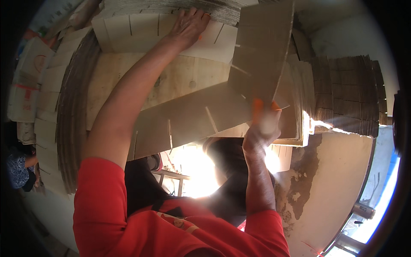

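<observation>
Left hand: your left hand (188,23) is stretched out to twelve o'clock, palm down on a pale slotted cardboard sheet (141,36) at the far edge of the wooden worktop (180,79); the fingers (195,15) lie spread and flat, pressing rather than gripping.
Right hand: your right hand (262,128) is at about four o'clock from the picture's centre, its fingers closed on the near edge of a long brown slotted cardboard strip (192,118). Orange fingertip covers show, though glare blurs the grip.
Strip: it runs from eight o'clock towards three, lying across the worktop, and meets a second brown cardboard panel (263,47) that rises towards one o'clock.
Stacks: corrugated cardboard stack (346,94) at three o'clock; another curved cardboard stack (70,111) at nine o'clock.
Handling advice: I judge the strip will flex, so keep your pinch close to a slot and support its length on the worktop. Line slot against slot squarely before pushing, and keep the flat hand steady so the pale sheet does not slide.
Risk: forcing at an angle would likely tear the slot edges.
</observation>
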{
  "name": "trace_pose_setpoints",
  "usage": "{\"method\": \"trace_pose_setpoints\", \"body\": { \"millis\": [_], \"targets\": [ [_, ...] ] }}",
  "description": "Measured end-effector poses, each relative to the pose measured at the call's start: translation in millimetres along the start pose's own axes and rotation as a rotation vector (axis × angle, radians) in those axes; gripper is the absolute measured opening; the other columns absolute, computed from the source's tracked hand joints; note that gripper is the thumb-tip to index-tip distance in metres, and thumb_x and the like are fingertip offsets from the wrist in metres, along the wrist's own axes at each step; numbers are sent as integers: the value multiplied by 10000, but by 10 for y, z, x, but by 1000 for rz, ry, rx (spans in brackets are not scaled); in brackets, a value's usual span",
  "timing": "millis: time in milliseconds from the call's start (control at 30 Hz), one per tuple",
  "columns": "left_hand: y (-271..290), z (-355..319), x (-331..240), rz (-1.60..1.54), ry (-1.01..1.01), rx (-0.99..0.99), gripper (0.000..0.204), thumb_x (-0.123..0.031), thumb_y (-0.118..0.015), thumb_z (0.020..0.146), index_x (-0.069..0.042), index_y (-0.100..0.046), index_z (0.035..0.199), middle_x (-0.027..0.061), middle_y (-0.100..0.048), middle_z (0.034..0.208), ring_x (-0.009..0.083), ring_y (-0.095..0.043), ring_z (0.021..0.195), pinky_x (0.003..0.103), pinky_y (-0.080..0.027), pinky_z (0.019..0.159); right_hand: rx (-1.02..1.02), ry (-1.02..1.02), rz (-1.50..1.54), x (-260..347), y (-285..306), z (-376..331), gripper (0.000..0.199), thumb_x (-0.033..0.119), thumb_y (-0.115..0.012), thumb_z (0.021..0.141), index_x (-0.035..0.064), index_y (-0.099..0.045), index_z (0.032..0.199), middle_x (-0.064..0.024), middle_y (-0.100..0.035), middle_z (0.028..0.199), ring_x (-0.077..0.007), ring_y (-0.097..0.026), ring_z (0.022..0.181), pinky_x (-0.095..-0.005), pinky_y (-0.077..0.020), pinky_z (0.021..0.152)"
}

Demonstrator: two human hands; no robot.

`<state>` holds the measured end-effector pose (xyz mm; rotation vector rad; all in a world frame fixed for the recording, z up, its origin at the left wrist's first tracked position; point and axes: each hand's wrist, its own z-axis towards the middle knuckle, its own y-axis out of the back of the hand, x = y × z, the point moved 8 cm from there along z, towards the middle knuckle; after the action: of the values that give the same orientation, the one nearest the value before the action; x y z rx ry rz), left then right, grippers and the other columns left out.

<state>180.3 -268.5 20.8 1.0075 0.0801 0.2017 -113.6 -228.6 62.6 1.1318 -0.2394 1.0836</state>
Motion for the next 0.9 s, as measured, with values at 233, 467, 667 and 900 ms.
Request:
{"method": "trace_pose_setpoints", "body": {
  "millis": [233,467,667,900],
  "targets": [
    [-12,87,58,-45,-14,-55,323,-5,-581,741,-75,-546,1054,59,-546,1019,242,-490,999,391,-355,875,-68,28,-2,35,60,111,267,-38,-564,899,17,-531,1157,-91,-639,983,-102,-540,711,-176,-449,654],
    [-53,60,252,-20,-122,-181,242,7,-523,747,-51,-569,977,83,-590,906,257,-536,926,396,-395,824,-67,155,77,94,-34,159,254,-49,-579,886,-18,-537,1134,-114,-646,1035,-106,-581,745,-182,-463,652],
    [214,-119,-246,-280,-189,44,184,-15,-577,682,-57,-602,859,108,-605,759,287,-568,813,392,-475,685,-95,222,25,98,25,153,337,-78,-577,873,-31,-508,1200,-130,-638,1085,-128,-610,788,-201,-492,703],
    [439,-330,-571,-359,-256,-8,126,49,-608,639,-47,-617,720,77,-609,708,260,-595,713,370,-494,581,-73,248,113,106,23,144,366,-110,-542,878,-32,-491,1232,-142,-619,1133,-156,-616,903,-230,-497,808]
  ]
}}
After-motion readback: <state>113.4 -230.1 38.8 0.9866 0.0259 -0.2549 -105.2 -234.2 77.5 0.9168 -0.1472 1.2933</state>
